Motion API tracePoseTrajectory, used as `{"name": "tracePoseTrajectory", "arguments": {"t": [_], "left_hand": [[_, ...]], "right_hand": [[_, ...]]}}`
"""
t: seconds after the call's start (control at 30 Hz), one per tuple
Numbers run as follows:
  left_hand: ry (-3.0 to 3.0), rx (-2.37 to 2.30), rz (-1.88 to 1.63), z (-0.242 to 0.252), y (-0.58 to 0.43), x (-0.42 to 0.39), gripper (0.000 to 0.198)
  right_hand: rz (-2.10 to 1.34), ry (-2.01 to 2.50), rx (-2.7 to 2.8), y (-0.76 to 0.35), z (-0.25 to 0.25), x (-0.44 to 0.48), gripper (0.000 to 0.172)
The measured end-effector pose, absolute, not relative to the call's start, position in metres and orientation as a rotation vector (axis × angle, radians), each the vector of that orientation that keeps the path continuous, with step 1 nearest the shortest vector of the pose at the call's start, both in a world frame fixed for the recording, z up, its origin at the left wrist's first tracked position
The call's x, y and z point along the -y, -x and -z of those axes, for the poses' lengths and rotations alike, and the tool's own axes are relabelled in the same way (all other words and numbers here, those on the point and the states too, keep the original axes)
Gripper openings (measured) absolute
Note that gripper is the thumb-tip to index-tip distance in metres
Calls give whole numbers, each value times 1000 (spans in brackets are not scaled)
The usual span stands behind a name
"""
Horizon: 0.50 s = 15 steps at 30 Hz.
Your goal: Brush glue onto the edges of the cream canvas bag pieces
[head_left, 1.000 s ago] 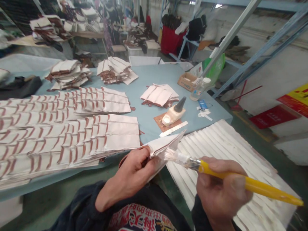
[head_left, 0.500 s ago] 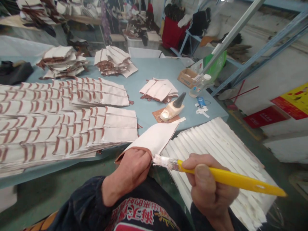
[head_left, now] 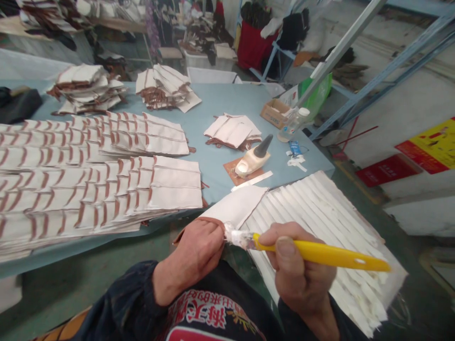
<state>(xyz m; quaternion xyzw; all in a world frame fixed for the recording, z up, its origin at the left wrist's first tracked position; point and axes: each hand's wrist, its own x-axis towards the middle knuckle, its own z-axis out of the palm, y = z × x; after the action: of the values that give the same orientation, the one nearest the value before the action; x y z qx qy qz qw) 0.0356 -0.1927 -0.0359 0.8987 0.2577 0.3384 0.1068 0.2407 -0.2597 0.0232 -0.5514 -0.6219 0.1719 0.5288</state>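
Note:
My left hand (head_left: pixel 197 253) is closed around the near end of a pale leather piece (head_left: pixel 237 207) with a brown edge, holding it in front of my chest. My right hand (head_left: pixel 297 270) grips a yellow-handled brush (head_left: pixel 322 254). Its white, glue-caked bristles (head_left: pixel 234 236) touch the near edge of the piece, right beside my left fingers. Under the piece lies a board covered with overlapping white strips (head_left: pixel 330 232).
Long rows of overlapping pale pieces with brown trim (head_left: pixel 92 184) cover the blue table (head_left: pixel 220 106). Loose stacks (head_left: pixel 232 131) lie further back. A glue bottle (head_left: pixel 254 158) lies on a brown scrap. A cardboard box (head_left: pixel 273 112) and a plastic bottle (head_left: pixel 293 124) stand at the right.
The piece has turned so its pale face lies flatter and lower. The brush tip has slid from the piece's right side down to its near edge by my left fingers.

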Motion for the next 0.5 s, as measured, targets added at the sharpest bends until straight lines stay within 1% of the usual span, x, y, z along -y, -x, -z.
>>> {"name": "tracePoseTrajectory", "arguments": {"t": [0.2, 0.33, 0.43, 0.5], "left_hand": [[-2606, -772, -974, 30, -40, 194, 27], [-2626, -768, -920, 30, -43, 193, 25], [-2556, -749, -952, 29, -46, 193, 28], [-2384, -774, -942, 25, -49, 193, 30]], "right_hand": [[-446, 1315, 1421, -244, -18, 261, 31], [-502, 1274, 1486, -249, -19, 255, 33], [-437, 1297, 1436, -258, -26, 245, 32], [-383, 1308, 1340, -263, -30, 239, 35]]}}
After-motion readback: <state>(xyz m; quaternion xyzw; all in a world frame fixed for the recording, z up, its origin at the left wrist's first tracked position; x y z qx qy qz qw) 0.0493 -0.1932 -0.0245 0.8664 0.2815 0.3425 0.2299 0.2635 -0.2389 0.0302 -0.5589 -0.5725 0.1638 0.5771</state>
